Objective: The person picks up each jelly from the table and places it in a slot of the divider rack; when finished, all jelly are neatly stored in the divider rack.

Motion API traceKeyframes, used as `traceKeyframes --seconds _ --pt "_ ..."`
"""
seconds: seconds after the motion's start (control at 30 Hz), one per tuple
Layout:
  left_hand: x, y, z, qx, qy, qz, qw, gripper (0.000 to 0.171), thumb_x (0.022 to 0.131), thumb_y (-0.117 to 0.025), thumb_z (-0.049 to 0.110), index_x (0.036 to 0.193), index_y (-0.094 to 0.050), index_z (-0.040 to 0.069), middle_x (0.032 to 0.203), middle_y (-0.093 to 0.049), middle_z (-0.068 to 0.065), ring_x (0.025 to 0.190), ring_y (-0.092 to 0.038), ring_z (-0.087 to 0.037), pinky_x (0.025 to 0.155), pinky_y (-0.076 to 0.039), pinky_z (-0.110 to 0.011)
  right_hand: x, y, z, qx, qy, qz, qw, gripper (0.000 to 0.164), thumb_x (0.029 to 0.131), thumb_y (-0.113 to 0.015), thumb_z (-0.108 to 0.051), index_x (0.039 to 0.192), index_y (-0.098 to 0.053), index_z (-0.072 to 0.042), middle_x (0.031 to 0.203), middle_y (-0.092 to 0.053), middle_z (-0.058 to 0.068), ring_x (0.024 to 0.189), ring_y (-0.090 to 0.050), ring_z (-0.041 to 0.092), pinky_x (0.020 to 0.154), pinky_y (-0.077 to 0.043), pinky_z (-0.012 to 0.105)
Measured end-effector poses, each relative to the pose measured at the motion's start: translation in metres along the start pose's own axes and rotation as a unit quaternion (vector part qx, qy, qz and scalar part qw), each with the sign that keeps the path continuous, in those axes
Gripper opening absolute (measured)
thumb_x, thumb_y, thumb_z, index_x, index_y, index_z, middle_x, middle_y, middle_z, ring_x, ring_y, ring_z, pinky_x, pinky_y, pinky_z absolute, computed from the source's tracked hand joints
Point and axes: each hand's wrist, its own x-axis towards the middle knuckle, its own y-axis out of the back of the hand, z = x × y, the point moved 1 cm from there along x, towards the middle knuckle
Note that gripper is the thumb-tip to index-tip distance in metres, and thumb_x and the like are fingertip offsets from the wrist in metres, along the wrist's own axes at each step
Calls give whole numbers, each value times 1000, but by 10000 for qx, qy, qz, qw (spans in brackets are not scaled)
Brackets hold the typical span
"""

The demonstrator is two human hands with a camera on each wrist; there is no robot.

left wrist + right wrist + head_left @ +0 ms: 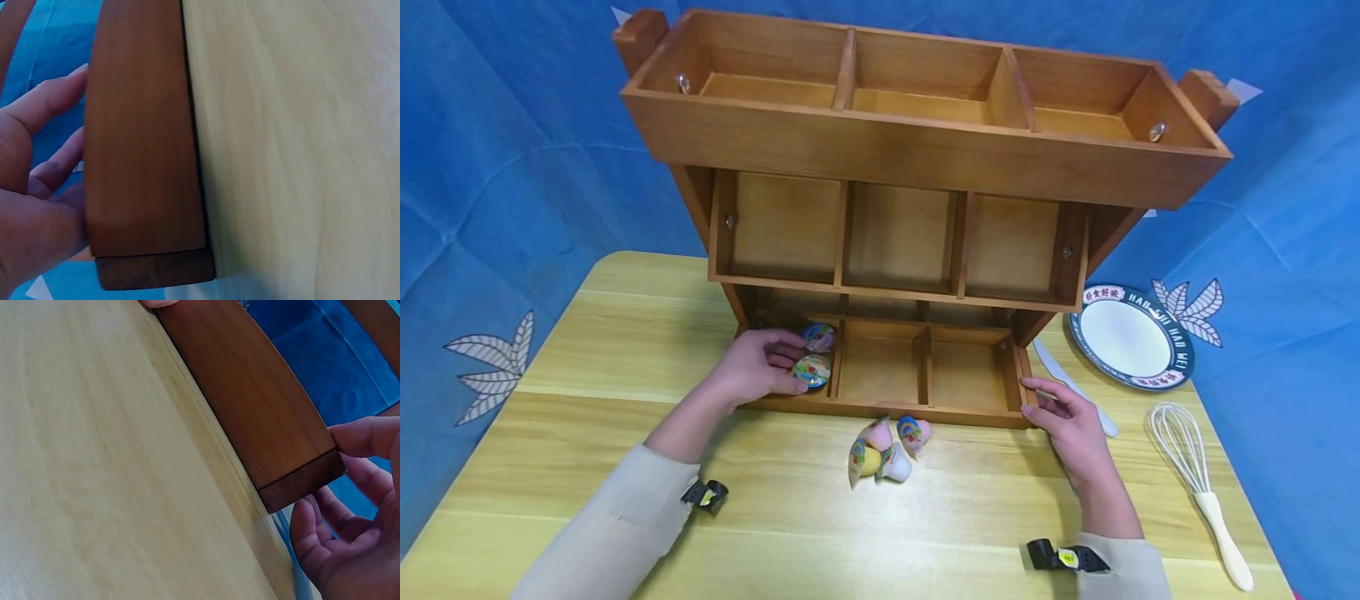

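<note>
Two jelly cups with shiny multicoloured lids are contained in the lowest brown wooden tray, left compartment, beside the left hand; whether either is pinched cannot be told. The tray's right end is clamped by the fingers of the right hand.

The dark rim of the plate carries white Latin capitals: "HAO", next a short word which is not surely readable, then "HAO WEI". On the same rim, pale panels show Chinese characters; 好 is readable, the others are too small. On the yellow labels of the black wrist devices and on the small cups, any print is too small.
</note>
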Motion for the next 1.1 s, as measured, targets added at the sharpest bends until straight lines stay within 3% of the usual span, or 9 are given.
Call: traceKeyframes --seconds 0.17,0.4,0.73,0.97,1.1 --pt "-10 2 4 -44 -19 119 9999 63 72 -87 -1 129 -59 -5 124 -60 -21 112 -58 -36 96 -50 -43 0 0 0 -20 -8 25 10000 41 93 -69 -2 132 -59 5 135 -50 6 108 -49 20 82 -47 17" --pt "-27 -2 10 -106 -231 391 9989 64 74 -87 0 131 -57 -5 125 -59 -23 114 -57 -38 97 -49 -47 0 -1 0 -35 -117 8 9999 42 93 -68 -2 134 -58 5 140 -47 9 112 -47 22 84 -47 17" --pt "-47 -20 14 -908 -854 698 9897 62 74 -83 -9 129 -56 -9 124 -59 -26 113 -59 -40 96 -50 -40 0 -1 0 -52 -62 47 10000 42 93 -69 -2 133 -58 5 139 -49 10 112 -48 22 85 -47 17" --pt "-63 -41 14 -1271 -1357 515 9812 56 74 -82 -12 124 -59 -10 120 -61 -27 110 -58 -45 93 -52 -40 -1 -1 -1 5 -79 24 10000 42 93 -68 -2 133 -58 6 139 -48 10 114 -47 23 85 -47 17" --pt "-69 -56 12 -1351 -1379 277 9808 56 73 -83 -10 124 -59 -9 120 -61 -25 109 -61 -41 94 -52 -41 -1 -1 -1 24 -65 14 10000 41 93 -68 -2 132 -58 6 138 -48 9 113 -47 23 84 -48 18"
